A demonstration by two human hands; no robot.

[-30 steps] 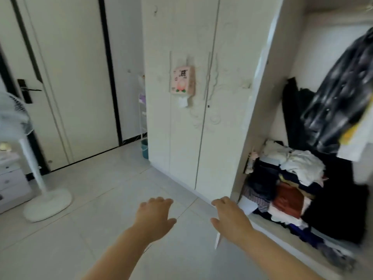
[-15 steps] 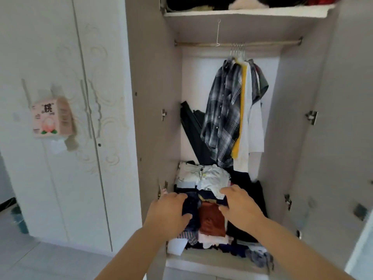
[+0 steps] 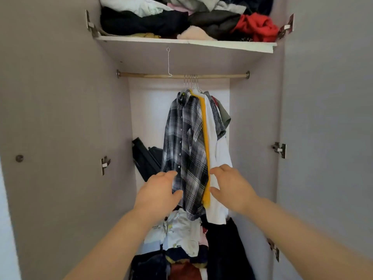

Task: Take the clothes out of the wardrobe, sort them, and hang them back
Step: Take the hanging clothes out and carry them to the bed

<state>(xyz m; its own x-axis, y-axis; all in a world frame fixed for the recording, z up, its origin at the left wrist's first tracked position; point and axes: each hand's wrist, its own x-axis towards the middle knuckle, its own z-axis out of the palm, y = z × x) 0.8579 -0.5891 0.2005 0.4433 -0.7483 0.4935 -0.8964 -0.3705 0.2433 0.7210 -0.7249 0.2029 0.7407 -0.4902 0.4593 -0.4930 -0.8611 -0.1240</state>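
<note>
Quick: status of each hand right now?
Left hand: open, by the plaid shirt, holding nothing.
Right hand: open, holding nothing.

We face the open wardrobe [image 3: 60,98], its grey-mauve side walls standing to either side of the wooden rail [image 3: 145,75] that spans the compartment. Just above the rail sits a white-edged shelf [image 3: 201,43], and behind and below the rail we see a bright white back panel [image 3: 148,110]. Metal hinges [image 3: 105,165] sit on both side walls well below the rail, in soft, even light.
</note>
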